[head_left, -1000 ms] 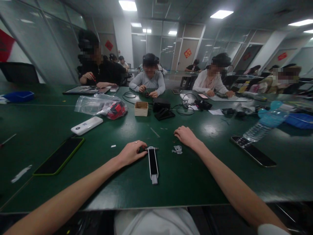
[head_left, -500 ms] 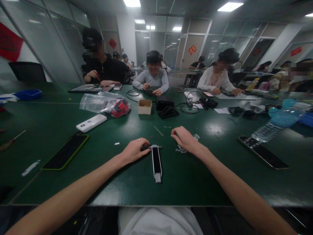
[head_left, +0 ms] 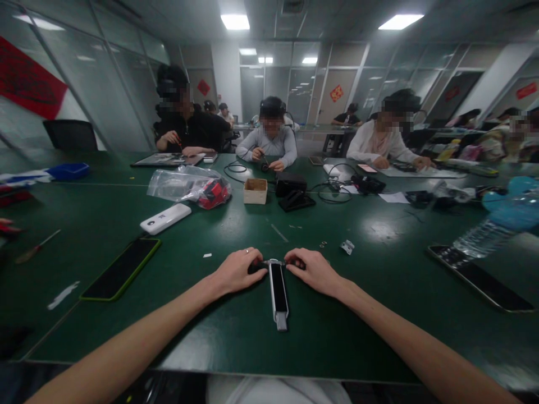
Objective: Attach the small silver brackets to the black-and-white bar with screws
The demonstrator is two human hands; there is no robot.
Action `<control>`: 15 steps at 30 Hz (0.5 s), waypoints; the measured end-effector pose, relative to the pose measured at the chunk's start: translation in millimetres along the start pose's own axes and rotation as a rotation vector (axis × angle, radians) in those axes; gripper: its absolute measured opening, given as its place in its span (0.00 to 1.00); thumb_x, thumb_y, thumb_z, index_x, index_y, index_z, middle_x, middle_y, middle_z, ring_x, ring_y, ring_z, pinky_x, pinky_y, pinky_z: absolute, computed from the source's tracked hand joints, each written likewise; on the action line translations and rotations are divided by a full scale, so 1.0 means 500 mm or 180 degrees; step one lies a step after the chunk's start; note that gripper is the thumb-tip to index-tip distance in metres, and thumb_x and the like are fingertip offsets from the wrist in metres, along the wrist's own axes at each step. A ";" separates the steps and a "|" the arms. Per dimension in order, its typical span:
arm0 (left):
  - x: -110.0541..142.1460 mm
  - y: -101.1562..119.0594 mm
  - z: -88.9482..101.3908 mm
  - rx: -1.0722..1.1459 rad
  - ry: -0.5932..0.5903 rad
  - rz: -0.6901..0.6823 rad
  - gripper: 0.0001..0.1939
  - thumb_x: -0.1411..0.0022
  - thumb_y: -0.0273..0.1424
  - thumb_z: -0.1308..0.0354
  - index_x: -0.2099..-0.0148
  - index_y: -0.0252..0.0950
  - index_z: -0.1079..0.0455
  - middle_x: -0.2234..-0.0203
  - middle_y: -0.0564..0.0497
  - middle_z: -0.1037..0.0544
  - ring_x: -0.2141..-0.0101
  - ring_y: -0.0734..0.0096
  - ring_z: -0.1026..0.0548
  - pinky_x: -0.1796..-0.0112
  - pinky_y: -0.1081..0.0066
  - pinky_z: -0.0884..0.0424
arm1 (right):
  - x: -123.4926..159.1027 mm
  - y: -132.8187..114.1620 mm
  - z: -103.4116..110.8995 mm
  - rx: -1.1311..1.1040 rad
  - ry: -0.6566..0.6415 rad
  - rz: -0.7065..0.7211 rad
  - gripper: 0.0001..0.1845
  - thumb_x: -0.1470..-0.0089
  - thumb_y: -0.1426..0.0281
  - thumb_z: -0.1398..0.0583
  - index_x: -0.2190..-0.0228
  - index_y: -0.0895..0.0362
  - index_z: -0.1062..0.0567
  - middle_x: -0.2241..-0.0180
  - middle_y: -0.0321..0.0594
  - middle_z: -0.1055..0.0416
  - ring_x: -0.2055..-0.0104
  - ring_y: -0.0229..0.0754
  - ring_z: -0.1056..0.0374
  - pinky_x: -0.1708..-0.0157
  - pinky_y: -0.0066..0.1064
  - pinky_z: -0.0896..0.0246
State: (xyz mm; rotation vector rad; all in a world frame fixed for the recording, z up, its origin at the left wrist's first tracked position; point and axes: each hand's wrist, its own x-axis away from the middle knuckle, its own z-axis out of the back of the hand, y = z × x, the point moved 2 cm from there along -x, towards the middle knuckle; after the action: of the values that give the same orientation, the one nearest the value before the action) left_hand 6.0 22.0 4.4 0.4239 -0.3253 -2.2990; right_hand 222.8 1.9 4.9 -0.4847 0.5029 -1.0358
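A long white device (head_left: 278, 292) with a black face lies on the table, with a grey metal plug at its near end. My left hand (head_left: 240, 270) is at the device's far left corner, fingers closed around the dark handle of what looks like a screwdriver (head_left: 264, 264). Its thin shaft reaches across the device's far end. Opposite, my right hand (head_left: 312, 270) pinches close to the far right corner; whatever its fingertips hold is too small to make out. Beyond the right hand lie small metal rings (head_left: 323, 244) and a small metal bracket (head_left: 347, 247).
Left are a green-edged phone (head_left: 122, 270), a white power bank (head_left: 165, 219) and a screwdriver (head_left: 39, 247). A small box (head_left: 255, 191) and a plastic bag with red items (head_left: 189, 187) stand ahead. A bottle (head_left: 497, 224) lies over a phone (head_left: 480, 278) at right. Co-workers sit opposite.
My right hand has moved left and nearer, from above the small metal parts to the device's far end, uncovering the parts. My left hand stays at the device. The view has shifted slightly.
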 end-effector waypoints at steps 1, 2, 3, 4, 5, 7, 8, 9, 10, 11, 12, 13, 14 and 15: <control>0.001 0.002 0.002 -0.0031 -0.0009 -0.0029 0.09 0.40 0.36 0.46 0.62 0.35 0.34 0.70 0.50 0.27 0.70 0.69 0.29 0.69 0.72 0.35 | 0.000 0.000 -0.001 -0.0030 -0.0033 0.0012 0.10 0.45 0.71 0.42 0.60 0.57 0.26 0.63 0.40 0.28 0.64 0.38 0.33 0.66 0.30 0.36; 0.002 0.004 0.003 -0.0056 -0.0015 -0.0057 0.09 0.40 0.35 0.47 0.62 0.35 0.35 0.69 0.50 0.27 0.70 0.68 0.29 0.69 0.71 0.34 | 0.000 0.000 -0.002 -0.0042 -0.0054 0.0022 0.10 0.45 0.71 0.42 0.60 0.57 0.26 0.62 0.40 0.28 0.63 0.39 0.33 0.65 0.30 0.36; 0.003 0.005 0.004 -0.0072 -0.0012 -0.0081 0.08 0.39 0.35 0.48 0.62 0.35 0.35 0.69 0.50 0.27 0.69 0.68 0.29 0.68 0.71 0.34 | 0.000 -0.001 -0.002 -0.0034 -0.0063 0.0034 0.10 0.44 0.71 0.43 0.59 0.57 0.26 0.61 0.40 0.28 0.62 0.39 0.33 0.64 0.31 0.36; 0.003 0.005 0.005 -0.0078 -0.0005 -0.0099 0.08 0.39 0.34 0.50 0.62 0.35 0.35 0.69 0.50 0.27 0.69 0.68 0.29 0.67 0.70 0.34 | 0.000 -0.002 -0.001 -0.0016 -0.0069 0.0056 0.10 0.44 0.71 0.43 0.60 0.56 0.26 0.61 0.40 0.27 0.61 0.40 0.33 0.62 0.32 0.36; 0.004 0.005 0.006 -0.0079 0.0001 -0.0110 0.07 0.38 0.33 0.51 0.61 0.35 0.35 0.69 0.49 0.27 0.69 0.68 0.29 0.67 0.70 0.34 | 0.000 -0.003 0.000 0.0005 -0.0070 0.0084 0.10 0.44 0.72 0.43 0.60 0.56 0.26 0.60 0.40 0.27 0.60 0.40 0.33 0.61 0.33 0.36; 0.004 0.004 0.005 -0.0090 0.0003 -0.0129 0.07 0.37 0.31 0.53 0.61 0.35 0.35 0.68 0.49 0.27 0.69 0.68 0.29 0.66 0.70 0.34 | 0.001 -0.006 0.001 0.0030 -0.0066 0.0142 0.09 0.43 0.72 0.43 0.61 0.55 0.25 0.60 0.40 0.27 0.58 0.41 0.33 0.59 0.34 0.36; 0.004 0.003 0.004 -0.0102 -0.0001 -0.0140 0.07 0.37 0.30 0.54 0.61 0.35 0.35 0.68 0.49 0.27 0.69 0.68 0.29 0.66 0.70 0.34 | 0.001 -0.007 0.002 0.0032 -0.0067 0.0158 0.09 0.43 0.72 0.43 0.61 0.55 0.25 0.60 0.40 0.27 0.58 0.41 0.33 0.58 0.34 0.36; 0.003 0.002 0.003 -0.0116 -0.0004 -0.0148 0.08 0.37 0.30 0.54 0.61 0.35 0.35 0.68 0.48 0.27 0.69 0.68 0.29 0.66 0.70 0.34 | 0.002 -0.008 0.002 0.0035 -0.0066 0.0157 0.09 0.43 0.71 0.43 0.61 0.55 0.25 0.60 0.40 0.27 0.59 0.41 0.33 0.59 0.34 0.36; 0.003 0.001 0.002 -0.0130 -0.0006 -0.0155 0.08 0.36 0.29 0.55 0.61 0.35 0.35 0.68 0.48 0.27 0.69 0.68 0.29 0.66 0.69 0.34 | 0.002 -0.009 0.002 0.0041 -0.0060 0.0143 0.08 0.43 0.71 0.43 0.61 0.55 0.25 0.61 0.40 0.27 0.59 0.41 0.33 0.60 0.35 0.36; 0.003 0.001 0.001 -0.0140 0.0000 -0.0163 0.08 0.36 0.29 0.55 0.61 0.35 0.35 0.68 0.48 0.27 0.68 0.68 0.29 0.66 0.69 0.34 | 0.002 -0.009 0.001 0.0051 -0.0038 0.0129 0.08 0.43 0.71 0.43 0.62 0.55 0.25 0.61 0.40 0.27 0.59 0.41 0.33 0.60 0.35 0.36; 0.003 0.000 0.001 -0.0148 0.0009 -0.0173 0.08 0.35 0.29 0.56 0.61 0.35 0.35 0.68 0.48 0.27 0.68 0.68 0.29 0.65 0.69 0.34 | 0.002 -0.009 0.001 0.0062 -0.0010 0.0124 0.08 0.44 0.71 0.42 0.62 0.55 0.25 0.61 0.40 0.27 0.59 0.41 0.33 0.60 0.35 0.36; 0.002 -0.001 0.000 -0.0155 0.0017 -0.0184 0.09 0.35 0.29 0.56 0.61 0.35 0.35 0.68 0.48 0.27 0.68 0.68 0.29 0.65 0.70 0.34 | 0.002 -0.010 0.000 0.0074 0.0024 0.0119 0.07 0.44 0.71 0.42 0.62 0.55 0.25 0.61 0.39 0.27 0.59 0.41 0.33 0.59 0.35 0.36; 0.002 -0.001 -0.001 -0.0162 0.0023 -0.0197 0.09 0.35 0.30 0.56 0.61 0.35 0.35 0.68 0.48 0.28 0.68 0.68 0.29 0.65 0.70 0.34 | 0.002 -0.010 0.000 0.0080 0.0052 0.0112 0.07 0.44 0.71 0.42 0.63 0.55 0.25 0.62 0.39 0.27 0.59 0.41 0.33 0.59 0.35 0.37; 0.002 -0.002 -0.001 -0.0170 0.0027 -0.0212 0.09 0.34 0.30 0.56 0.61 0.35 0.35 0.68 0.48 0.28 0.68 0.68 0.29 0.65 0.70 0.34 | 0.002 -0.011 -0.001 0.0081 0.0069 0.0096 0.07 0.44 0.71 0.42 0.63 0.56 0.25 0.62 0.39 0.27 0.59 0.41 0.33 0.59 0.34 0.37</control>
State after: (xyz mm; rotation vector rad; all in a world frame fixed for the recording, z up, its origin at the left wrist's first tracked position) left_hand 4.9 21.9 3.2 0.4231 -0.2482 -2.3644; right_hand 219.1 -1.2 7.8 -0.4426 0.5144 -1.0183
